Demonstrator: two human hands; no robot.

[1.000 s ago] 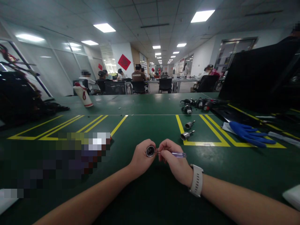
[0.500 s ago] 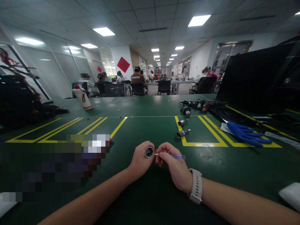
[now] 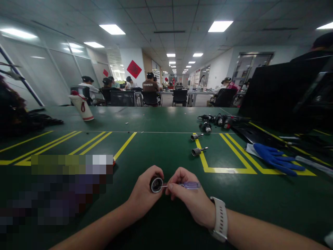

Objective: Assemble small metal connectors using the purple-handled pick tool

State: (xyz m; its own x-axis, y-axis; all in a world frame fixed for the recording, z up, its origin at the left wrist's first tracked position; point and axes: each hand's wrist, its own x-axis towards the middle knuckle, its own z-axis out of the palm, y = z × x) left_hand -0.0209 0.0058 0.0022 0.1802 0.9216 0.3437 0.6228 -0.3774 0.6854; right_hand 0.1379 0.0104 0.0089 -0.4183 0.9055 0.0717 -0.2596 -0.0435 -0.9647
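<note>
My left hand (image 3: 142,191) is wrapped round a dark, cup-shaped metal part (image 3: 156,185) with a bright round rim; its open mouth faces me. Between the fingers of my right hand (image 3: 191,203) is a small screwdriver (image 3: 191,185) with a clear purple handle. Its thin shaft points left and reaches the rim of the cup-shaped part; whether the tip touches inside I cannot tell. Both hands are above the green table, close together. Beyond them lie two silver cup-shaped metal pieces with shanks, one nearer (image 3: 197,151) and one farther (image 3: 195,137).
A blue glove (image 3: 277,158) lies to the right, near a large black box-like object (image 3: 283,93). Dark tools with cables (image 3: 208,126) rest farther back. A tilted paper cup (image 3: 82,107) stands at the back left. A blurred-out object (image 3: 65,191) is left of my hands.
Both hands have shifted a little left and lower in view, still holding the metal part and the screwdriver. The view itself has moved slightly, and more of the screwdriver handle shows.
</note>
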